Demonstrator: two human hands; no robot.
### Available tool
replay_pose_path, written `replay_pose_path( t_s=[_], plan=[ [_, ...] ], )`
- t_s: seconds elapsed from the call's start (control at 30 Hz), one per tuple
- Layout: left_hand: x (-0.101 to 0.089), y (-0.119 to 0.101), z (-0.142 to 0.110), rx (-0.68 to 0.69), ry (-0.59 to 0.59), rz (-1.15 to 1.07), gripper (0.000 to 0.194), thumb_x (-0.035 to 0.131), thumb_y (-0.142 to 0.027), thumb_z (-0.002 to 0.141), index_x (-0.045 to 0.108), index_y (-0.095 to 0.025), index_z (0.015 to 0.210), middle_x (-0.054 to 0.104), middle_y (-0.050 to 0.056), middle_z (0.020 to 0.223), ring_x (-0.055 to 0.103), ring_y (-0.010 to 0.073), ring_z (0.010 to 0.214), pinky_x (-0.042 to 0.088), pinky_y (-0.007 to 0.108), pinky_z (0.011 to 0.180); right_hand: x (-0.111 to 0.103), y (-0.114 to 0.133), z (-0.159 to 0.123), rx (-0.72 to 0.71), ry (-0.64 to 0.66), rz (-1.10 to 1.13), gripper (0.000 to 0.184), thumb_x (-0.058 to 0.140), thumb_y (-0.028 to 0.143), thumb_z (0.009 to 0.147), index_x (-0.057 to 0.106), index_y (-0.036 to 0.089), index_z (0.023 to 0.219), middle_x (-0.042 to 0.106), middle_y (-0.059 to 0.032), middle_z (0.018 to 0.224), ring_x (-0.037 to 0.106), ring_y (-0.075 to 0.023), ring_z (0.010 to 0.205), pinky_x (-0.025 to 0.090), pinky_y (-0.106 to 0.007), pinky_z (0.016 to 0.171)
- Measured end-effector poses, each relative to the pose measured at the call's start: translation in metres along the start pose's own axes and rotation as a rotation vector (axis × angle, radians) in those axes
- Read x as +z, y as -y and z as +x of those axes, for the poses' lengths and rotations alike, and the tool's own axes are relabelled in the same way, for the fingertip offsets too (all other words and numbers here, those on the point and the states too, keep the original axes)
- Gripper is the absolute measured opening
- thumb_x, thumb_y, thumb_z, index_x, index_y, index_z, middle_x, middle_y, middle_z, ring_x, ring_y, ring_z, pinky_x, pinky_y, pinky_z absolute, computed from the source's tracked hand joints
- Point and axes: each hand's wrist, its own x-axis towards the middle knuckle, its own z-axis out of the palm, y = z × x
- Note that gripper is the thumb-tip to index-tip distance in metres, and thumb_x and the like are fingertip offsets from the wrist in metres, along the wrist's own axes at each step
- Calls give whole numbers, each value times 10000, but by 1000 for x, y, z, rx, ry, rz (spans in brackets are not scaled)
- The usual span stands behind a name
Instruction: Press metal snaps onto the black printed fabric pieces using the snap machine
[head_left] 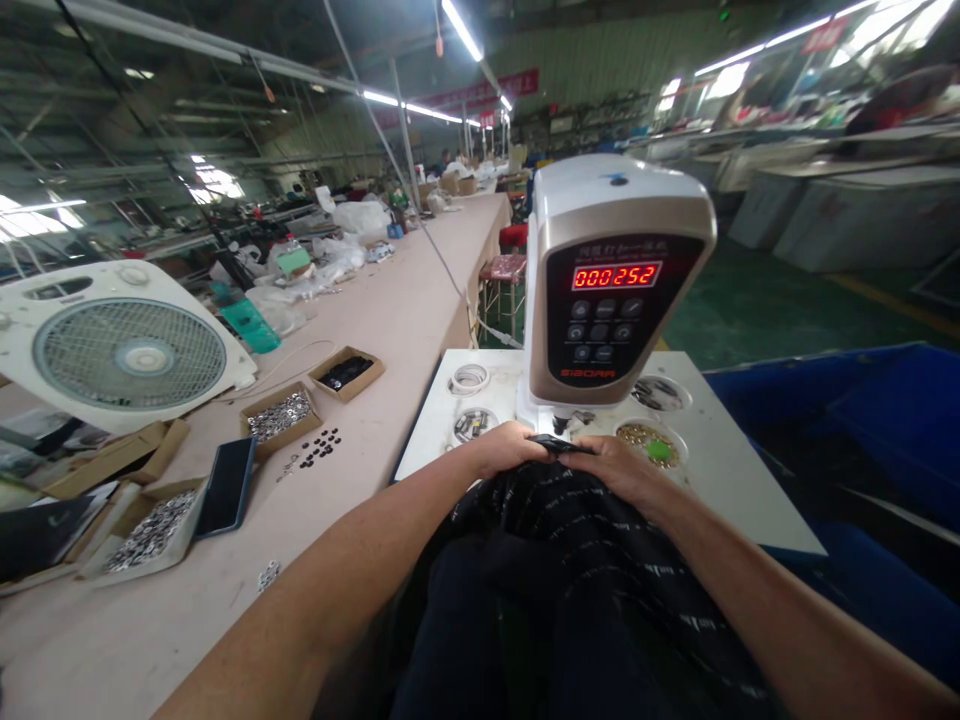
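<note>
Both hands grip the edge of a black garment [592, 520] with small white lettering, just in front of a snap-fastening machine [622, 240]. My left hand [510, 447] is closed on the cloth edge from the left. From the right, my right hand [619, 465] pinches the same edge. The rest of the cloth drapes down over my lap. Red digits on the machine's display read 000252. The machine's lower working part is partly hidden behind the hands and cloth. A white machine table [750, 490] lies beneath, with round wells of small metal parts.
On the long table [360, 400] to the left stand a white fan [142, 345], a box of metal snap parts [281, 415], a box of black parts [346, 373] and a phone [226, 485]. Loose black snap parts [321, 447] lie nearby. A blue bin [862, 420] stands right.
</note>
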Motion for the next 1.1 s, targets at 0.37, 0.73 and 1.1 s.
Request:
replay_pose_path(
  t_s=[0.37,0.73,1.1],
  plan=[
    [0,-8,17,-91,-42,-88,99,701,-206,649,672,-137,715,666,5,662,591,151,637,463,254,633,-9,3,24,27,-9,-40,320,666,468,725,773,180,813,750,-14,775,658,-240,815,435,-307,734],
    [1,-14,22,-192,-116,-99,52,697,-146,671,653,-135,645,649,5,585,592,158,568,477,261,576,-10,7,29,26,-38,-122,259,638,448,730,750,214,719,740,1,728,660,-237,802,447,-312,718],
    [-2,-9,24,-262,-78,-187,49,704,-158,696,681,-135,733,700,31,642,649,173,584,574,323,715,6,-11,19,-102,-284,-160,420,575,515,854,750,204,1074,791,-53,1037,710,-274,985,511,-350,863]
  ],
)
